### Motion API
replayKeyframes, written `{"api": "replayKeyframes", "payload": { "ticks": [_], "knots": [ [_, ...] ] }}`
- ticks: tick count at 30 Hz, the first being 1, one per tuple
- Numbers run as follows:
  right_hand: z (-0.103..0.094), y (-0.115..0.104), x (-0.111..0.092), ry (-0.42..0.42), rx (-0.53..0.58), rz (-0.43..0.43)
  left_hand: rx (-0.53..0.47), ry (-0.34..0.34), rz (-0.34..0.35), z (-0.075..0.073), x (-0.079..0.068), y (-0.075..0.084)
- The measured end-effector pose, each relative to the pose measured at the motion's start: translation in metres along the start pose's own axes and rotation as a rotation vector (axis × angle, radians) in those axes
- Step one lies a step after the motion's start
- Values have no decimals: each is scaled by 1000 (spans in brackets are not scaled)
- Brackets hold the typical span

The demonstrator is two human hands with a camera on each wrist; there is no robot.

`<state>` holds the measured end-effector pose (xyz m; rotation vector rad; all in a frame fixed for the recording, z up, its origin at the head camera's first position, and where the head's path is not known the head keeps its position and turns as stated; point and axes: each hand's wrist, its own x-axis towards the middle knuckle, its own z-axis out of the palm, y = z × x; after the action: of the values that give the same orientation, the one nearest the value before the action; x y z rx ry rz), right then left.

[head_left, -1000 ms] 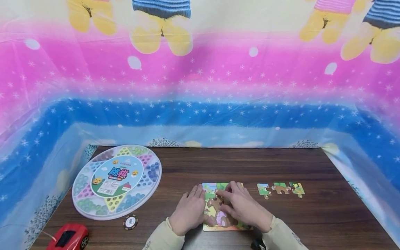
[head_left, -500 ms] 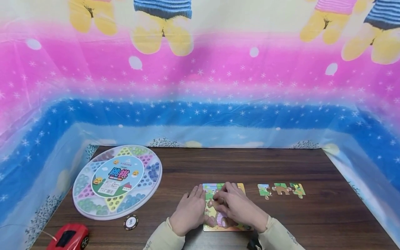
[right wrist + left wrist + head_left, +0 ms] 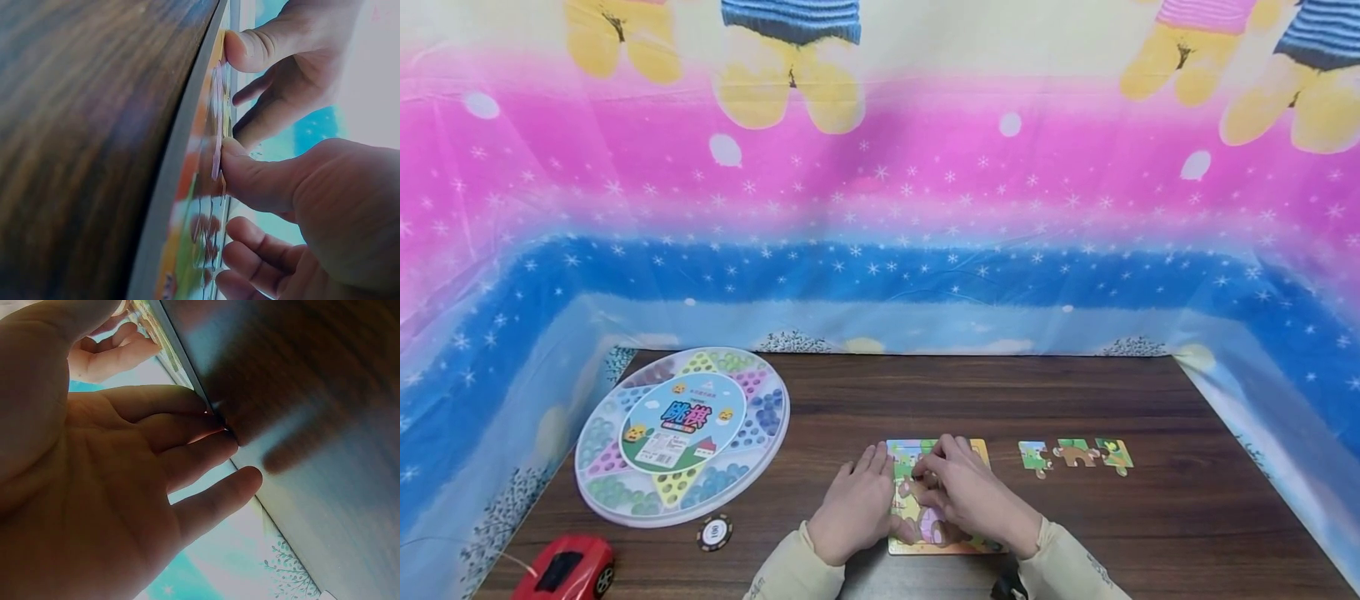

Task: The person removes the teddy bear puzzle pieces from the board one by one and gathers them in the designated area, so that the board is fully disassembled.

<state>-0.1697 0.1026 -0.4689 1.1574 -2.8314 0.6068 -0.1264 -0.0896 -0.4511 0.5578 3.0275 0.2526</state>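
Note:
A bear jigsaw puzzle (image 3: 936, 549) lies on the table between both hands. My left hand (image 3: 853, 504) rests at its left side, fingers extended along the edge and thumb on the lower left of the picture. My right hand (image 3: 977, 492) bends over the middle of the puzzle, its thumb and fingers pinching a puzzle piece mostly hidden beneath them. In the right wrist view, the right thumb (image 3: 250, 178) touches a pink piece (image 3: 217, 128) whose edge stands a little raised. Three loose puzzle pieces (image 3: 1075, 452) lie in a row to the right.
A round Chinese checkers set (image 3: 681, 437) with marbles lies at the left of the brown table (image 3: 880, 383). Nearer are a poker chip (image 3: 714, 532) and a red toy car (image 3: 567, 568). A patterned cloth (image 3: 880, 275) encloses the table's back and sides.
My right hand has shifted slightly left over the puzzle, its fingertips drawing closer to the thumb. The left hand stays at the puzzle's edge, and the loose pieces have not moved.

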Motion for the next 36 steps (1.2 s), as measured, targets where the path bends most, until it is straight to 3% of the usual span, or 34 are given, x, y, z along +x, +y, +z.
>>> {"api": "replayKeyframes", "payload": {
  "ticks": [6,17,26,36],
  "knots": [
    [-1,-1,1,-3,30,12,-5,-5,2,0,1,0],
    [-4,-3,4,-73,299,63,-3,-3,7,1,2,0],
    [-11,-3,0,-87,416,88,-8,-12,7,-1,2,0],
    [-50,18,-24,67,413,116,-15,-38,-9,0,3,0]
  ]
}}
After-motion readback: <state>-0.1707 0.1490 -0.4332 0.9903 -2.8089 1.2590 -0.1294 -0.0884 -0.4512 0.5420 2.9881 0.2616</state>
